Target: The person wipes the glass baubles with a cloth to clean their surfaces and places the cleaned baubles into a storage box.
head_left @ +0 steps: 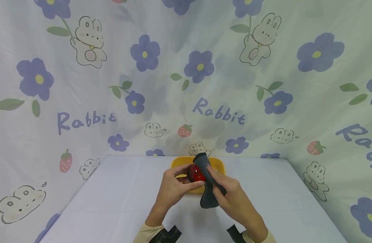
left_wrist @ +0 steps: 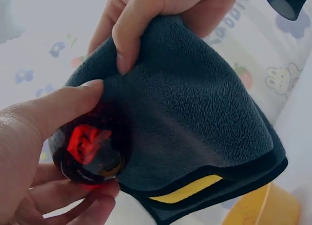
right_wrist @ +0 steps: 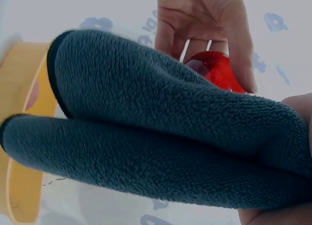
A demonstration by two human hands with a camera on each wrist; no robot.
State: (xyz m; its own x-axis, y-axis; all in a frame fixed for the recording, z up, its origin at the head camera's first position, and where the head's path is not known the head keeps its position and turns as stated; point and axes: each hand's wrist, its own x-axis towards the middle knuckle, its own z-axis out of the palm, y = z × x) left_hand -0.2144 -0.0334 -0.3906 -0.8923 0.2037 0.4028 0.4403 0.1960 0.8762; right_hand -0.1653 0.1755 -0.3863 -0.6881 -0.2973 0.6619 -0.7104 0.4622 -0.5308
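Note:
Between the fingertips and thumb of my left hand (head_left: 171, 189) is a shiny, see-through red glass ball (head_left: 196, 173), with a bright red shape visible inside it in the left wrist view. My right hand (head_left: 234, 195) grips a folded dark grey-green towel (head_left: 209, 199) with a black edge and a yellow strip (left_wrist: 187, 190) showing at one fold. The towel lies against the ball's right side and covers part of it. In the right wrist view the towel (right_wrist: 146, 93) hides the ball's lower part. Both hands are raised over the near side of a yellow tub.
The yellow tub (head_left: 220, 164) stands on the white table (head_left: 122, 192) near its back edge, partly hidden behind the hands; something small shows inside it. Behind the table hangs a curtain (head_left: 161, 84) printed with rabbits and flowers.

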